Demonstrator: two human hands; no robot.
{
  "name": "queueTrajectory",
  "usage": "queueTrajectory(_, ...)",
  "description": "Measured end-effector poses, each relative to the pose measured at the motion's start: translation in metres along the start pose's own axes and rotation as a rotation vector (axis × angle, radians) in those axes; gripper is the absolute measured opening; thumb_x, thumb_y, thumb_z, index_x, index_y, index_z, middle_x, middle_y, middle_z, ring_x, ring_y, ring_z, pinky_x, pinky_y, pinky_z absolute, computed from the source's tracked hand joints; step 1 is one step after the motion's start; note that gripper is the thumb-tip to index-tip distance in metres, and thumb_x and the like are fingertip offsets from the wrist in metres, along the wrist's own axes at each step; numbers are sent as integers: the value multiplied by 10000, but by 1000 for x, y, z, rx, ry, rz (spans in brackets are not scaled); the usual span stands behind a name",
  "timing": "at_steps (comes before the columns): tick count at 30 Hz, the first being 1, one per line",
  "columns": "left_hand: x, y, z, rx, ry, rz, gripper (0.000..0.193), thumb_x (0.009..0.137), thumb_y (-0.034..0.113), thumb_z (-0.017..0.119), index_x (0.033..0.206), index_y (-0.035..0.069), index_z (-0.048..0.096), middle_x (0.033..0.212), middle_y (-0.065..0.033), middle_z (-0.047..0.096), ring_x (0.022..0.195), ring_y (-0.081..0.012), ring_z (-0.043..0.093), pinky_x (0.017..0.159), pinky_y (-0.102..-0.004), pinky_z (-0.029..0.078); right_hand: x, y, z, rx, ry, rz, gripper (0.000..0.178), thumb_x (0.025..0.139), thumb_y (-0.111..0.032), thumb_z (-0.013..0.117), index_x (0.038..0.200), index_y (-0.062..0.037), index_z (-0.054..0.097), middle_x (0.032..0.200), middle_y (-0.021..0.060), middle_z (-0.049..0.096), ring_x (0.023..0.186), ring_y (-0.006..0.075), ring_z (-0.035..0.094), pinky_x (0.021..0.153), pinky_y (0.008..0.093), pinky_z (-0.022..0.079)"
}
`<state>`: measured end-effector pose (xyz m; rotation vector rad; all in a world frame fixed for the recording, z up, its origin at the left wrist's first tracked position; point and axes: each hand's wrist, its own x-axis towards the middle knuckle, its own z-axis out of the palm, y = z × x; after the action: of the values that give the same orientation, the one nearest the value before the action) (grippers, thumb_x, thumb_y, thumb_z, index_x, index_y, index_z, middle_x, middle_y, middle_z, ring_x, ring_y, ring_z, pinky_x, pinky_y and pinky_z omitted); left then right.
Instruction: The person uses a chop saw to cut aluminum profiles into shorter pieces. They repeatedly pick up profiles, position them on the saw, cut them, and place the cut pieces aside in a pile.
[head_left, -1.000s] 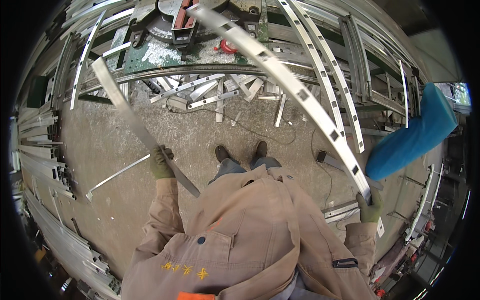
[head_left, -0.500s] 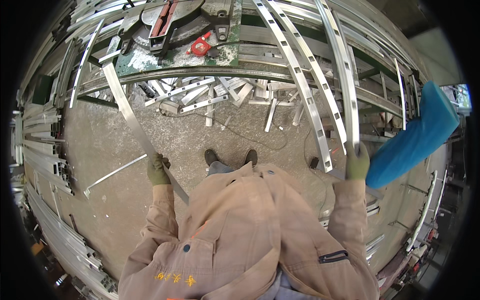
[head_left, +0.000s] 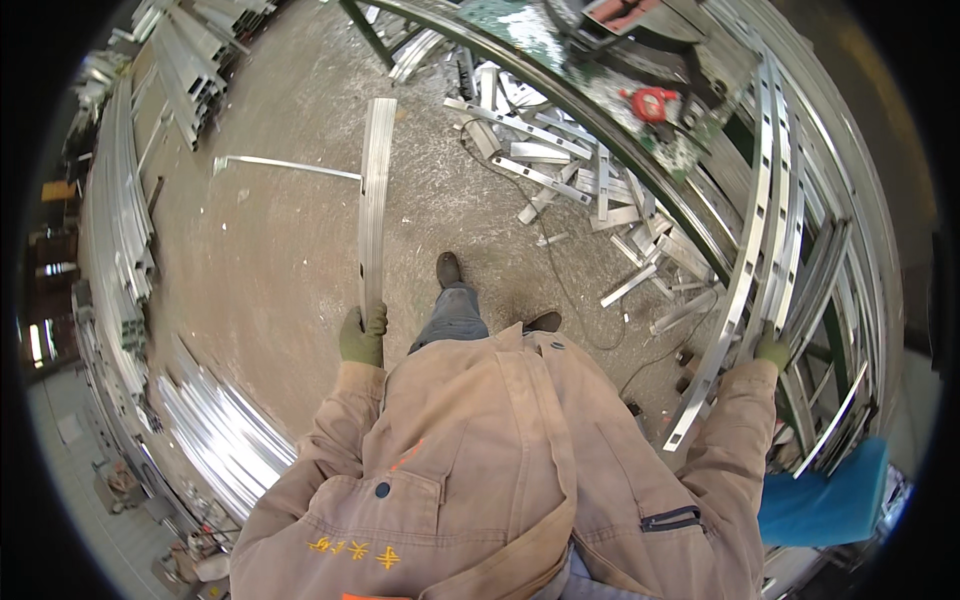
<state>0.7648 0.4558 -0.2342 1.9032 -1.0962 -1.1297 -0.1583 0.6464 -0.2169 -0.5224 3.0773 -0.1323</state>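
The tan jacket (head_left: pixel 480 450) filled the near edge, its cloth creased. Just beyond it, the left hand (head_left: pixel 363 337), in an olive glove, had its fingers curled round the bar (head_left: pixel 375 200). The bar reached out ahead over the floor (head_left: pixel 290 250), its far end cut square and well apart from the bench. The right hand (head_left: pixel 770 348), gloved alike, was at the slotted strips (head_left: pixel 743 285); whether its fingers were pinching one could not be told. Floor ran from the bar leftward to the stacks, and forward past the shoes (head_left: pixel 448 268), one set ahead of the other. On the right, the strips and the bench's edge closed in near that arm.

The bar was silver metal, flat and ribbed lengthwise. The strips were long and narrow, with dark oblong holes. Low at right lay a smooth blue pad (head_left: pixel 825 500). Farther on, short metal offcuts (head_left: pixel 540 152) lay heaped across one another beneath the bench (head_left: pixel 640 165), green-framed and dusted white. Channel-shaped profiles made up the stacks (head_left: pixel 110 250).
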Motion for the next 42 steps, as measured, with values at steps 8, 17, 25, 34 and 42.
queueTrajectory(8, 77, -46, -30, 158, -6, -200, 606, 1108, 590, 862, 1188, -9, 807, 1000, -176, 811, 898, -292, 737, 824, -474, 587, -140, -200, -50, 85, 239, -482, 558, 1106, -379, 821, 1552, -45, 797, 1492, 300, 814, 1384, 490, 780, 1198, 528, 609)
queueTrajectory(17, 139, -20, -59, 366, -177, -460, 785, 1073, 672, 854, 1356, -58, 791, 1219, -317, 838, 1137, -437, 820, 998, -530, 622, -294, -487, 91, -43, -430, -709, 588, 1068, -479, 828, 1523, -108, 820, 1508, 259, 816, 1412, 465, 766, 1216, 550, 595)
queueTrajectory(25, 94, -37, 9, 652, -219, -559, 675, 1037, 621, 896, 1255, -2, 756, 1172, -333, 832, 1092, -597, 786, 958, -662, 622, -228, -636, 354, -324, -654, -697, 728, 1051, -580, 734, 1645, -160, 752, 1609, 230, 773, 1460, 440, 749, 1248, 542, 590)
queueTrajectory(34, 46, -104, 119, 847, -162, -507, 565, 994, 476, 977, 1153, -9, 734, 958, -304, 799, 913, -624, 776, 760, -694, 598, -125, -732, 682, -419, -540, -816, 787, 1032, -612, 710, 1620, -87, 718, 1599, 271, 762, 1451, 462, 746, 1253, 548, 577)
queueTrajectory(42, 50, -115, 144, 882, -348, -691, 833, 969, 682, 932, 1426, 16, 727, 1171, -310, 804, 1067, -591, 762, 944, -651, 638, -41, -815, 843, -316, -334, -996, 941, 1014, -535, 806, 1834, -240, 451, 1753, 240, 633, 1614, 488, 604, 1324, 595, 518)
